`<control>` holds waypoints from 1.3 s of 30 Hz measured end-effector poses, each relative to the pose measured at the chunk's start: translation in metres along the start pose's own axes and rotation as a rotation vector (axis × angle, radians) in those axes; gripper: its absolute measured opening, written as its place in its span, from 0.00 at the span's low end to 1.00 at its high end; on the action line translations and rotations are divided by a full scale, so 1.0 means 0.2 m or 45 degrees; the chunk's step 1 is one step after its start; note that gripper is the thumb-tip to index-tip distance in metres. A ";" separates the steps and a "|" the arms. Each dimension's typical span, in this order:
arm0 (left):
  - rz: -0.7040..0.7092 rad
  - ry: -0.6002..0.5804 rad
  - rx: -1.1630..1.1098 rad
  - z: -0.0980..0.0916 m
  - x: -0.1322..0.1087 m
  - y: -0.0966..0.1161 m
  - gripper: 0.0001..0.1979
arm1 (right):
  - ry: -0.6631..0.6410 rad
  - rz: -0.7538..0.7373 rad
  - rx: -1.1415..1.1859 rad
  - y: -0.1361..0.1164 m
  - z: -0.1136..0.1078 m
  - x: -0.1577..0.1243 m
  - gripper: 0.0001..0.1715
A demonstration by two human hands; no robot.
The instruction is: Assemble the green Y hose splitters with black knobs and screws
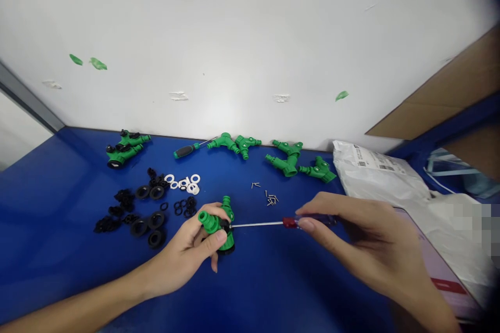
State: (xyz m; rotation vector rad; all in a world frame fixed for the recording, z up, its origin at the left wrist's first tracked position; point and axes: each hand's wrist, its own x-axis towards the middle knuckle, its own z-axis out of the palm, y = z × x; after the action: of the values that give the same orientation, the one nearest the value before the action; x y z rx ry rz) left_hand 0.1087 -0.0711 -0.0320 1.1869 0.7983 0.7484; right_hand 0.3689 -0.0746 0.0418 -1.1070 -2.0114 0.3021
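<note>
My left hand [191, 250] grips a green plastic hose connector [219, 225] resting on the blue table [258, 281]. My right hand [363, 242] holds a red-handled screwdriver [273, 223] by its handle, fingers closed around it. The screwdriver's metal shaft runs left and its tip meets a black part on the connector's side. A small scatter of screws [269, 197] lies just behind the shaft.
Black rings and caps [136, 208] and white washers [185, 183] lie to the left. More green connectors [289, 162] and a second screwdriver [187, 150] line the back wall. A white plastic bag [375, 171] and cardboard [449, 99] sit at right.
</note>
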 end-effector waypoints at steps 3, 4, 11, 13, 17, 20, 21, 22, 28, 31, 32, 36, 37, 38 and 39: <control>-0.001 0.010 -0.008 0.00 0.00 0.00 0.16 | 0.098 -0.006 0.017 0.00 0.02 -0.01 0.08; -0.005 0.013 -0.010 0.00 0.00 0.00 0.16 | 0.096 -0.019 0.045 0.01 0.02 -0.01 0.08; -0.004 0.043 -0.039 0.01 0.01 0.00 0.16 | -0.031 0.001 0.037 -0.01 -0.04 -0.03 0.12; -0.002 0.036 -0.032 0.01 0.01 0.00 0.16 | -0.025 -0.021 -0.055 -0.02 -0.03 -0.02 0.05; -0.006 0.028 -0.030 0.01 0.01 0.00 0.17 | -0.001 0.006 -0.138 -0.01 0.01 -0.02 0.03; -0.011 0.027 -0.042 0.01 0.01 0.00 0.17 | 0.031 0.013 -0.059 0.00 0.01 -0.03 0.06; -0.010 0.030 -0.046 0.01 0.01 0.00 0.17 | 0.009 -0.004 -0.030 0.00 0.00 -0.03 0.05; -0.006 0.035 -0.049 0.01 0.01 0.00 0.17 | -0.021 -0.022 -0.013 0.00 -0.01 -0.03 0.06; 0.012 0.034 -0.014 0.00 0.01 -0.01 0.16 | -0.122 -0.047 -0.081 -0.03 -0.04 -0.01 0.05; 0.006 0.014 0.000 0.00 0.01 0.00 0.17 | -0.121 0.000 -0.139 -0.02 -0.01 -0.01 0.03; 0.001 0.010 0.007 0.00 0.01 0.01 0.17 | -0.078 0.022 -0.140 -0.01 0.00 -0.02 0.02; -0.008 0.016 0.007 0.01 0.01 0.01 0.17 | 0.038 0.031 -0.062 0.00 0.02 -0.03 0.04; -0.005 0.027 -0.007 0.01 0.01 0.01 0.17 | 0.005 0.004 -0.041 -0.01 0.01 -0.03 0.04; -0.002 0.039 -0.023 0.01 0.01 0.00 0.17 | -0.039 -0.018 -0.027 -0.01 0.00 -0.03 0.05; 0.004 0.050 -0.039 0.01 0.01 0.00 0.17 | -0.081 -0.034 -0.018 -0.02 -0.01 -0.03 0.06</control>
State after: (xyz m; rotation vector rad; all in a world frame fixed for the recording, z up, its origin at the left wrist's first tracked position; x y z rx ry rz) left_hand 0.1110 -0.0697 -0.0326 1.1487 0.8154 0.7861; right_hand 0.3699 -0.0822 0.0414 -1.0905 -2.0857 0.3137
